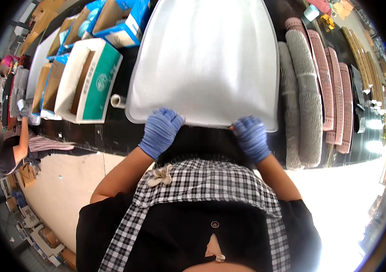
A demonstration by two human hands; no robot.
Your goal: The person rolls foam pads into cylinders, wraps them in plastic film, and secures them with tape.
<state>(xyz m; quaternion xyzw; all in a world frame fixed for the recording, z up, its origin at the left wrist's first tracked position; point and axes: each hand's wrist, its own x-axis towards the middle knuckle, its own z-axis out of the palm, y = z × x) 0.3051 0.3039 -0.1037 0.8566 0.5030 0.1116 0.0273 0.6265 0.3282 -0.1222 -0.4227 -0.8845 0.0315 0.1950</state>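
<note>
White mesh panel (204, 59) lies flat on your dark desk (107, 136); your left hand (160, 131) and right hand (251, 137), blue-gloved, each grip its near edge, fingers curled closed.

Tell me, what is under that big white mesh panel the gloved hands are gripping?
The white mesh panel lies on a dark table, which shows around its edges. Left hand and right hand grip its near edge. Whatever lies beneath its middle is covered.

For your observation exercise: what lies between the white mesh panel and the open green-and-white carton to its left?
In the head view, a small white tape roll lies on the dark table between white mesh panel and green-and-white carton.
</note>
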